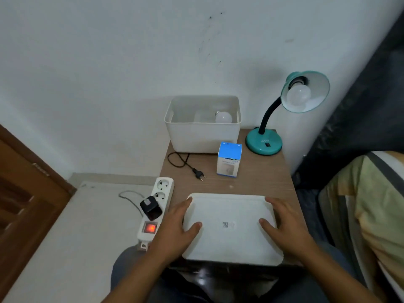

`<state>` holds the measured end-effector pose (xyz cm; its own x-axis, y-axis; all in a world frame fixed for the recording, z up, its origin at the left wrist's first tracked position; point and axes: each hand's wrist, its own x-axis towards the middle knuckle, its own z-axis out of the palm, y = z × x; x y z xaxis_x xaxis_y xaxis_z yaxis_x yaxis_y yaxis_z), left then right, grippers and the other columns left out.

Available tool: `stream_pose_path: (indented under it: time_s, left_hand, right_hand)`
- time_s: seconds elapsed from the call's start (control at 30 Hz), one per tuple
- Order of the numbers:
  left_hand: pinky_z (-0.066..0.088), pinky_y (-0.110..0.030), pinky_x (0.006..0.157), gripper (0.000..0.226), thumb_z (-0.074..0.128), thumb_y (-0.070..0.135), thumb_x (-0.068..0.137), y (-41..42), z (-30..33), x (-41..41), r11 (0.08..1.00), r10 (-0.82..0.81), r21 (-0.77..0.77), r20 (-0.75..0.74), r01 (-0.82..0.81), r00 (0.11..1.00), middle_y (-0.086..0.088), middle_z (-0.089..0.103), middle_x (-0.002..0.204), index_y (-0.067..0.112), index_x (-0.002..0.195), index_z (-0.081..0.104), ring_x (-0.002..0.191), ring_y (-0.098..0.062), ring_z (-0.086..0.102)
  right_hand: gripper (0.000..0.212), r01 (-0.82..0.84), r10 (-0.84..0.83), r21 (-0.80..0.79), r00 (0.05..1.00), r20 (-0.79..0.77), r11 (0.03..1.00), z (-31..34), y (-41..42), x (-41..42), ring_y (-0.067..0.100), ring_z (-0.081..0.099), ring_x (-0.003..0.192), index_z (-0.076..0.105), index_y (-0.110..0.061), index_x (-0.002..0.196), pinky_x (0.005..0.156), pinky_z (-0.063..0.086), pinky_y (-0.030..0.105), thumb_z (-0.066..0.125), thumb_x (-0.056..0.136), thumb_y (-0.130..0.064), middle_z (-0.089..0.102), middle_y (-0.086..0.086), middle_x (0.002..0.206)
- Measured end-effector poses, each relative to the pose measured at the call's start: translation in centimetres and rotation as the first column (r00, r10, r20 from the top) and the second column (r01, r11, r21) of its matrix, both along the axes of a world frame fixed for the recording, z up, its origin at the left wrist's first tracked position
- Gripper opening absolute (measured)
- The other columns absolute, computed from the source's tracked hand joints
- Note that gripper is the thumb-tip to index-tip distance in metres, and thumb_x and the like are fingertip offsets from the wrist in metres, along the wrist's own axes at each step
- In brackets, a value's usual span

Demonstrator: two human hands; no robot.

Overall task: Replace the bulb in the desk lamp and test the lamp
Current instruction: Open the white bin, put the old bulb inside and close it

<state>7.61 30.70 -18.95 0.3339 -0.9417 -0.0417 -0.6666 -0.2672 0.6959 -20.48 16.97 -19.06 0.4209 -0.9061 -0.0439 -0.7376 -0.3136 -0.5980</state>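
Hands [175, 228] grip smooth rectangular lid [231, 228] (white plastic).

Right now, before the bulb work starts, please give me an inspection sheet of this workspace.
Surface: small wooden table, against the wall.
Job's things: teal lamp at far right corner, bulb in its shade, unlit; bulb box upright mid-table; spare bulb in the white bin.
Clutter: white lid flat at the near edge.
Grippers: left hand and right hand grip the lid's sides.
Cables: lamp plug lies loose on the table, not plugged in; power strip at the left edge, switch glowing, black adapter in it.
Surroundings: wooden door at left, dark curtain and bedding at right.
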Motion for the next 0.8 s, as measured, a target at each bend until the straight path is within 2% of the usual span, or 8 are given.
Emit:
stream_pose_path:
  time_s: [0.13, 0.23, 0.33, 0.43, 0.5, 0.67, 0.8]
  left_hand:
    - [0.02, -0.031, 0.12, 0.087, 0.061, 0.058, 0.083, 2.0, -1.1, -1.5, 0.996, 0.013, 0.086, 0.043, -0.017, 0.999, 0.004, 0.024, 0.161, 0.027, 0.155, 0.025, 0.147, -0.011, 0.021]
    - [0.011, -0.034, 0.122, 0.101, 0.061, 0.067, 0.08, 3.1, -1.7, -1.9, 0.976, -0.011, 0.216, 0.098, -0.01, 0.995, 0.001, 0.01, 0.165, 0.026, 0.157, 0.011, 0.151, -0.014, 0.006]
    - [0.005, -0.035, 0.12, 0.114, 0.062, 0.073, 0.073, 3.8, -1.9, -2.2, 0.958, -0.054, 0.287, 0.134, 0.013, 0.99, -0.003, 0.001, 0.165, 0.023, 0.158, 0.005, 0.151, -0.017, -0.004]
    - [0.004, -0.035, 0.12, 0.119, 0.065, 0.073, 0.07, 4.0, -1.9, -2.3, 0.953, -0.102, 0.3, 0.172, 0.046, 0.98, -0.004, 0.002, 0.165, 0.018, 0.158, 0.006, 0.151, -0.02, -0.005]
    - [0.004, -0.035, 0.121, 0.117, 0.066, 0.071, 0.072, 4.1, -2.0, -2.4, 0.955, -0.109, 0.293, 0.186, 0.051, 0.976, -0.004, 0.005, 0.165, 0.017, 0.158, 0.008, 0.151, -0.02, -0.004]
    - [0.006, -0.034, 0.121, 0.114, 0.071, 0.067, 0.071, 4.1, -1.8, -2.3, 0.963, -0.073, 0.269, 0.162, 0.027, 0.984, -0.004, 0.012, 0.164, 0.016, 0.157, 0.015, 0.152, -0.02, 0.001]
    - [0.011, -0.031, 0.12, 0.113, 0.075, 0.063, 0.07, 4.3, -1.2, -2.7, 0.978, -0.027, 0.208, 0.115, 0.003, 0.993, 0.001, 0.014, 0.164, 0.019, 0.156, 0.019, 0.15, -0.015, 0.009]
  right_hand:
    - [0.061, -0.011, 0.012, 0.034, 0.999, -0.031, 0.999, -1.0, 2.4, -1.8, 0.017, 0.043, 0.129, 0.044, -0.028, 0.139, 0.106, 0.036, 0.033, 0.067, 0.084, -0.045, 0.044, -0.003, 0.144]
    - [0.068, -0.029, 0.034, 0.067, 0.996, -0.081, 0.997, -1.0, 4.0, -2.6, 0.016, 0.033, 0.139, 0.037, -0.033, 0.144, 0.112, 0.029, 0.034, 0.062, 0.085, -0.055, 0.031, -0.004, 0.155]
    - [0.085, -0.056, 0.071, 0.125, 0.991, -0.115, 0.991, -1.1, 5.3, -3.0, 0.015, 0.019, 0.146, 0.029, -0.039, 0.147, 0.116, 0.021, 0.035, 0.065, 0.075, -0.066, 0.018, -0.006, 0.161]
    - [0.1, -0.094, 0.111, 0.138, 0.987, -0.12, 0.986, -1.5, 5.9, -3.3, 0.013, 0.004, 0.149, 0.029, -0.037, 0.148, 0.118, 0.013, 0.036, 0.071, 0.064, -0.071, 0.013, -0.008, 0.162]
    - [0.102, -0.105, 0.119, 0.123, 0.987, -0.112, 0.987, -1.8, 6.1, -3.4, 0.013, 0.001, 0.15, 0.031, -0.034, 0.148, 0.118, 0.012, 0.035, 0.075, 0.063, -0.068, 0.014, -0.007, 0.162]
    - [0.101, -0.087, 0.097, 0.142, 0.993, -0.063, 0.986, -2.3, 6.1, -3.3, 0.015, 0.003, 0.15, 0.033, -0.031, 0.149, 0.119, 0.012, 0.037, 0.077, 0.063, -0.063, 0.016, -0.005, 0.162]
    - [0.101, -0.057, 0.056, 0.176, 0.998, 0.012, 0.983, -1.9, 6.1, -3.7, 0.013, 0.013, 0.149, 0.037, -0.031, 0.147, 0.119, 0.019, 0.034, 0.079, 0.061, -0.061, 0.017, -0.011, 0.16]
